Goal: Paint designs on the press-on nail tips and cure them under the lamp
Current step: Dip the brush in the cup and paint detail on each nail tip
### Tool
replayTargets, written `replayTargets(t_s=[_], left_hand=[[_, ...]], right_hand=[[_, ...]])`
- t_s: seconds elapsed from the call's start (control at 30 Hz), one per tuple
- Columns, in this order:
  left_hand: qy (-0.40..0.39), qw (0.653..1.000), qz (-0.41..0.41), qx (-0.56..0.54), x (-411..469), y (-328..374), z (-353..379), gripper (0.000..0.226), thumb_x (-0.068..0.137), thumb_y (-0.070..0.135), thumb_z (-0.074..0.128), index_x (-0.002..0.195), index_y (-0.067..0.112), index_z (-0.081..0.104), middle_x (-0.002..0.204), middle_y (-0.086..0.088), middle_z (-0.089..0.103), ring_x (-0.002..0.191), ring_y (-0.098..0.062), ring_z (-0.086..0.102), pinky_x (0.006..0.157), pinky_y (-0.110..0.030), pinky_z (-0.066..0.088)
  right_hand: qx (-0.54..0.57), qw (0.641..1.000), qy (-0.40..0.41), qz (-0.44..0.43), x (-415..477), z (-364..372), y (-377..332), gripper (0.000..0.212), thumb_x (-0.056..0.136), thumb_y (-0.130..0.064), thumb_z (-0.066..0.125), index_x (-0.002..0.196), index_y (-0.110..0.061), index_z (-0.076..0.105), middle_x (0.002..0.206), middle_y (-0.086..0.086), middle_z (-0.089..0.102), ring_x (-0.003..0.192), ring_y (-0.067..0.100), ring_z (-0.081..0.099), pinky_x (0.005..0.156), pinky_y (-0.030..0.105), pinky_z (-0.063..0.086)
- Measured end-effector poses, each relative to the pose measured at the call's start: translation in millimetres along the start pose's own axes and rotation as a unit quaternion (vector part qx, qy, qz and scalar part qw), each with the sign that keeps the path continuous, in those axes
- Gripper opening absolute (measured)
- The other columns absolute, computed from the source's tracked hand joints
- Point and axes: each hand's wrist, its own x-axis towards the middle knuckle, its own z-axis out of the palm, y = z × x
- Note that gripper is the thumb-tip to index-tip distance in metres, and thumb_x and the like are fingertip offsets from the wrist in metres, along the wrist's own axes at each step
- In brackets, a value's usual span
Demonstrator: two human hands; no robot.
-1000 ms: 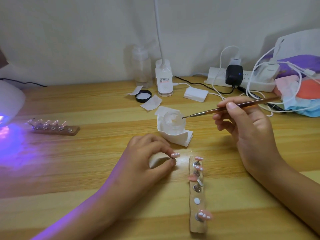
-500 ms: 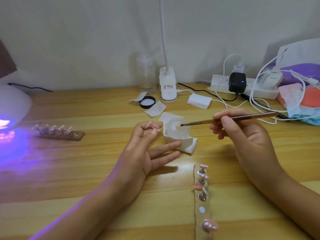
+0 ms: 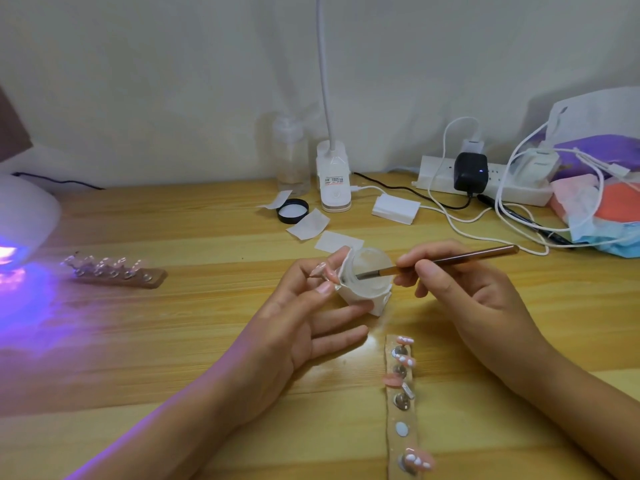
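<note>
My left hand (image 3: pixel 304 317) pinches a small pink nail tip (image 3: pixel 320 270) between thumb and forefinger, right beside a clear jar (image 3: pixel 374 268) wrapped in white tissue. The other fingers stretch out below the jar. My right hand (image 3: pixel 460 296) grips a thin brown brush (image 3: pixel 450 260) whose tip sits inside the jar. In front of the jar lies a cardboard strip (image 3: pixel 403 441) with pink nail tips stuck along it. A second strip (image 3: pixel 117 273) with clear tips lies at the left, near the white curing lamp (image 3: pixel 24 213), which casts purple light on the table.
At the back stand a clear bottle (image 3: pixel 291 157), a white desk-lamp base (image 3: pixel 333 180), a black lid (image 3: pixel 293 211), paper squares and a small white box (image 3: pixel 395 209). A power strip (image 3: pixel 436 178) with plugs, loose white cables and a heap of bags (image 3: pixel 602 188) fill the back right.
My left hand rose from the table beside the strip and carried the nail tip up to the jar. The brush tip moved from the jar's rim into the jar.
</note>
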Motion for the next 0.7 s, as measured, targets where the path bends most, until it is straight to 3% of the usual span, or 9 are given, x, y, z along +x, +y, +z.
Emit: replayTargets(t_s=[0.27, 0.47, 0.6, 0.7], left_hand=[[-0.016, 1.0, -0.011, -0.013, -2.3, 1.0, -0.4, 0.011, 0.089, 0.021, 0.055, 0.089, 0.025, 0.066, 0.145, 0.017, 0.048, 0.118, -0.039, 0.06, 0.096, -0.054, 0.05], [-0.009, 1.0, -0.014, -0.01, -3.4, 0.0, -0.9, 0.016, 0.087, 0.025, 0.06, 0.101, 0.018, 0.057, 0.145, 0.016, 0.049, 0.118, -0.04, 0.06, 0.097, -0.05, 0.05], [-0.013, 1.0, -0.004, 0.007, -2.1, -0.3, 0.1, 0.008, 0.09, 0.024, 0.056, 0.092, 0.024, 0.064, 0.145, 0.016, 0.049, 0.118, -0.039, 0.061, 0.097, -0.046, 0.051], [-0.014, 1.0, 0.001, 0.012, -1.1, -1.4, 0.1, 0.011, 0.09, 0.022, 0.056, 0.089, 0.027, 0.066, 0.146, 0.016, 0.048, 0.119, -0.039, 0.06, 0.1, -0.046, 0.049]], right_hand=[[-0.006, 1.0, -0.015, -0.022, -2.2, -0.5, -2.2, 0.017, 0.093, -0.022, 0.056, 0.099, -0.01, 0.066, 0.092, -0.004, 0.07, 0.087, 0.009, 0.068, 0.078, 0.016, 0.049], [-0.119, 0.983, 0.02, -0.136, -5.4, 2.0, -1.8, 0.016, 0.096, -0.021, 0.05, 0.103, -0.018, 0.063, 0.096, -0.008, 0.065, 0.092, 0.015, 0.065, 0.084, 0.027, 0.049], [-0.18, 0.971, -0.008, -0.158, -5.8, 2.9, 1.8, 0.017, 0.097, -0.022, 0.048, 0.105, -0.019, 0.063, 0.098, -0.013, 0.062, 0.095, 0.021, 0.062, 0.083, 0.036, 0.048], [-0.215, 0.961, -0.02, -0.171, -5.6, 3.2, 3.9, 0.018, 0.098, -0.022, 0.048, 0.102, -0.018, 0.064, 0.099, -0.017, 0.061, 0.096, 0.02, 0.06, 0.084, 0.033, 0.046]])
